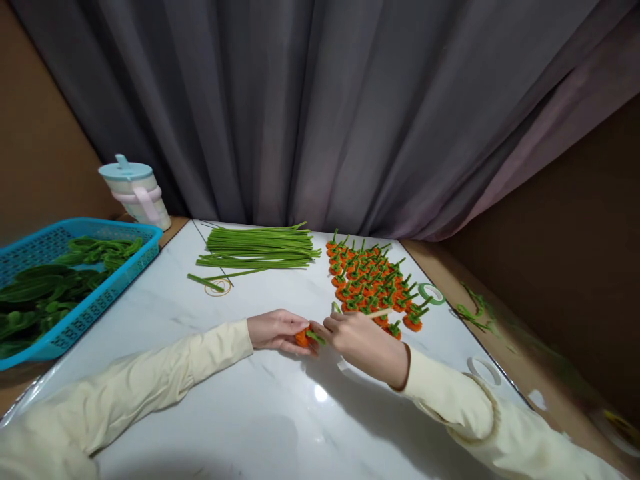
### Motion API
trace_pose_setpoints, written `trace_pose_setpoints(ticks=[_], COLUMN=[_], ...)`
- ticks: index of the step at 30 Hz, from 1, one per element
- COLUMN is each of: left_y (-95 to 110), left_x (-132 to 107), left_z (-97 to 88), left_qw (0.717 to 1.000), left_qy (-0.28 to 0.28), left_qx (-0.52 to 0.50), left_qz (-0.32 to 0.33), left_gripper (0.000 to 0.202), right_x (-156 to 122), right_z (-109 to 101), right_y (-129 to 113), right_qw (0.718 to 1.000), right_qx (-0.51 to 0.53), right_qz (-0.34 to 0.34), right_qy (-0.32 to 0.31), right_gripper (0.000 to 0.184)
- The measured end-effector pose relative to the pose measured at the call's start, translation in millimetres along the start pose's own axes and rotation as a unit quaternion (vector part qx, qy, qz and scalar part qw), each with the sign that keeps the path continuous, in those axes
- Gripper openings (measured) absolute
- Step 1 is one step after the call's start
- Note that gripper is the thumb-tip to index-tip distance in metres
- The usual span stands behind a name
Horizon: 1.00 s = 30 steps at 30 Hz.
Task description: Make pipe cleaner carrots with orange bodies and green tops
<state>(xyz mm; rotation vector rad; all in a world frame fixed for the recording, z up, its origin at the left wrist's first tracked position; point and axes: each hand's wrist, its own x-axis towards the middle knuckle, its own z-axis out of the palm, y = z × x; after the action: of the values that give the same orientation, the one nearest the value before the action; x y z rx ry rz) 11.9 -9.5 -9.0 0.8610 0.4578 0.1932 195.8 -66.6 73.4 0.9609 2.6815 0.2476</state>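
My left hand (276, 330) pinches a small orange pipe-cleaner piece (303, 337) with a green stem, low over the white marble table (240, 400). My right hand (359, 340) meets it from the right, fingers closed on the green stem (315, 337) and on a thin pale stick (380, 313) that points right. Just behind my right hand lies a cluster of several finished orange pieces with green stems (373, 280). A bundle of straight green pipe cleaners (257, 250) lies further back in the middle.
A blue plastic basket (107, 287) of green leaves sits at the left edge. A pale cup with a blue lid (137, 190) stands behind it. Green tape rolls (431, 293) and a white ring (484, 369) lie at the right. A grey curtain hangs behind.
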Motion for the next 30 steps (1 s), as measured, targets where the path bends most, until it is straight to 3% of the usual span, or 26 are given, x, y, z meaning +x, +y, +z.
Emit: trace_pose_setpoints(ticks=[7,17,25,30], left_y=[-1,0,-5,-10], left_x=[1,0,-1,0], left_z=[0.4,3.7,4.3,6.3], left_qw=[0.999,0.999,0.997,0.994], left_qy=[0.033,0.023,0.035,0.067], left_qx=[0.015,0.033,0.062,0.077], left_qz=[0.006,0.018,0.029,0.049], left_gripper=[0.039,0.03,0.041,0.046], right_x=[-4,-20,-17,-16], right_z=[3,33,40,41], right_y=[-9,-11,-24,-29], right_qw=[1.0,0.995,0.987,0.989], right_qx=[-0.01,0.008,-0.115,-0.1], right_qz=[0.014,0.021,0.014,0.003], right_qy=[-0.023,0.101,0.113,0.109], right_gripper=[0.02,0.041,0.043,0.04])
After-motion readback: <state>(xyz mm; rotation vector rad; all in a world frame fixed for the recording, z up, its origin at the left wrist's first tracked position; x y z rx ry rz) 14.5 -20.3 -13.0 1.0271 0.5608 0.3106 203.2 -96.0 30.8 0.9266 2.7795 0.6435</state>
